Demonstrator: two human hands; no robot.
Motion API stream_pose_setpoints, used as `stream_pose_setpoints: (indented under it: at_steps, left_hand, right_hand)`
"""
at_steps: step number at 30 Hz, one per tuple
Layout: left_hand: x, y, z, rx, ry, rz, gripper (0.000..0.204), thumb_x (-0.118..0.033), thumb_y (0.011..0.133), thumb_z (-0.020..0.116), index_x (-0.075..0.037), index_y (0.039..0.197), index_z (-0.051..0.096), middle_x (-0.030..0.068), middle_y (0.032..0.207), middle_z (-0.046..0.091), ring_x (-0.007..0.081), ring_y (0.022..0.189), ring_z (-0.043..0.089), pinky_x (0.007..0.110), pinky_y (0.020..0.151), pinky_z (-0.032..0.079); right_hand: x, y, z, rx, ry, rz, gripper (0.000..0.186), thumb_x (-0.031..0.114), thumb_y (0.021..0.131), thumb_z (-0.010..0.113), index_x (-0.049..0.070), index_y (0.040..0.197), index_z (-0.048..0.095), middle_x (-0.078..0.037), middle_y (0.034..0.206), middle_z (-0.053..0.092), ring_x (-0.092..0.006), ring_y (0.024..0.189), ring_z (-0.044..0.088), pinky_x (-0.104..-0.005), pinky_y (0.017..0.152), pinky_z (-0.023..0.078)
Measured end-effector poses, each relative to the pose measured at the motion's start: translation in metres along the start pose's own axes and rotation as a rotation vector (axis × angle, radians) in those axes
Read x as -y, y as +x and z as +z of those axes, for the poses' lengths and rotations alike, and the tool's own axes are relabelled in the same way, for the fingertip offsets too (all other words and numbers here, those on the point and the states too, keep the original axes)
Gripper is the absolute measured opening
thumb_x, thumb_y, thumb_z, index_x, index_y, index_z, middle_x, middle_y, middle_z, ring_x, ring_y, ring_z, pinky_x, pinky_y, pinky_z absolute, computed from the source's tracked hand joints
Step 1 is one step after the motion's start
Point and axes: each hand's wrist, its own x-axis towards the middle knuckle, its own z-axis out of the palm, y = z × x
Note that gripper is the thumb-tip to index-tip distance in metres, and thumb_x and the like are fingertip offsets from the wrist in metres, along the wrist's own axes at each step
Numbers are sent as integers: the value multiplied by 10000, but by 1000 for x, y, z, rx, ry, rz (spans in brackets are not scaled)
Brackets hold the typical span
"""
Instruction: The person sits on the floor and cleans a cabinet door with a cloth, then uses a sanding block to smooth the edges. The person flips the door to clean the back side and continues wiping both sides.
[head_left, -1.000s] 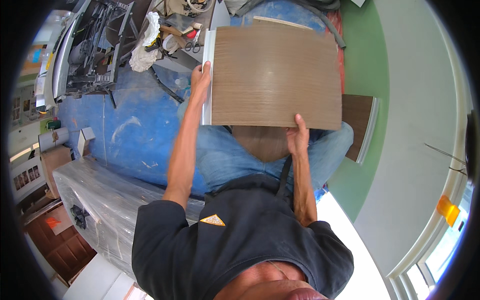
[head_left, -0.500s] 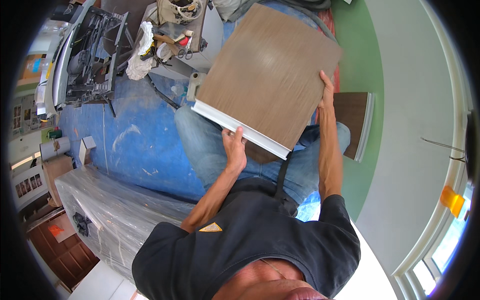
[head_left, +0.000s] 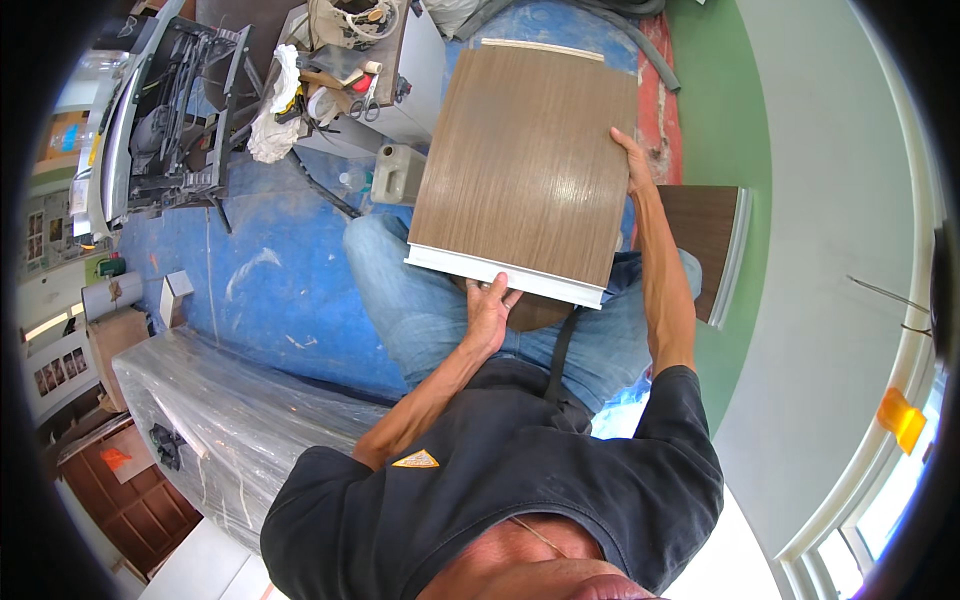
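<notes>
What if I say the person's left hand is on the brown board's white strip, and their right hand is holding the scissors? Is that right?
Not quite: the right hand is on the right edge of the brown board, not holding the scissors. The head view shows it. The left hand is on the white strip, as you said.

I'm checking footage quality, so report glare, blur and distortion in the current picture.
Head view: a soft sheen on the wood-grain panel, its grain readable without obvious motion blur; head view: bright streaks on the plastic wrap, and the window at lower right nearly washed out; head view: curved window trim near the dark rim.
</notes>
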Motion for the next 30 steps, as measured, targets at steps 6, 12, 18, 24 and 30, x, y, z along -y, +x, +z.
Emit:
stream_pose_setpoints:
  at_steps: [6,12,18,24,30]
  left_hand:
    - [8,3,1,23,-30,-58,695,-159,986,692,-174,1501,226,58,1411,493,230,1301,520,576,1129,425]
    - [16,6,9,-2,-43,-82,619,-101,990,665,-140,1467,273,76,1398,506,260,1346,500,599,1153,408]
    - [18,11,7,-40,-23,-113,531,-102,1007,636,-65,1430,317,107,1400,510,279,1330,525,582,1146,428]
    - [16,16,-5,-28,49,-214,436,-164,1049,583,52,1345,348,180,1357,508,345,1293,558,533,1133,466]
    - [10,21,-13,-81,153,-264,418,-211,1067,558,124,1218,360,240,1333,488,384,1272,565,516,1112,499]
  right_hand:
    - [5,9,-1,-59,-121,25,726,381,889,760,-93,1376,506,-266,1269,602,-314,1117,665,-389,876,577]
    - [3,14,-10,-125,-227,6,785,424,895,741,-111,1407,480,-287,1327,570,-341,1181,623,-415,951,528]
    - [-4,17,-22,-275,-541,-33,841,537,934,658,-151,1391,499,-288,1352,578,-331,1252,579,-415,1026,473]
    - [-8,20,-20,-443,-668,-173,721,531,1008,555,-106,1346,548,-226,1267,618,-284,1185,582,-410,1008,459]
    - [-23,-28,-14,-532,-843,-389,568,408,980,670,-57,1298,596,-154,1117,654,-212,1023,605,-355,882,489]
